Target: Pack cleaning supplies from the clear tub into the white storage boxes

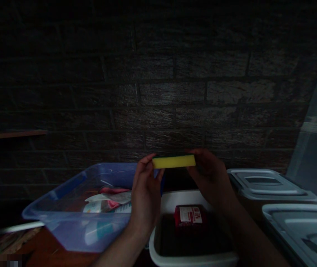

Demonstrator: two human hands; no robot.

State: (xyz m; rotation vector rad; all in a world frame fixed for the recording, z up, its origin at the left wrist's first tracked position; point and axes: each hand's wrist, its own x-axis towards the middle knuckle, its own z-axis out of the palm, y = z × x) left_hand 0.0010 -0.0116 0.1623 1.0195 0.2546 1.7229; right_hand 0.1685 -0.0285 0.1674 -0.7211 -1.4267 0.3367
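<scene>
A yellow sponge [174, 161] is hanging in the air above the white tub [192, 261], staying clear of it and showing higher than its far rim. It is shaped like a flat rectangular block, and one long, narrow yellow side is facing the viewer while a thin dark layer is edging the top. It is lying nearly level, its right end rising slightly. The left hand [147, 187] is gripping one end, the right hand [212, 178] the other.
</scene>
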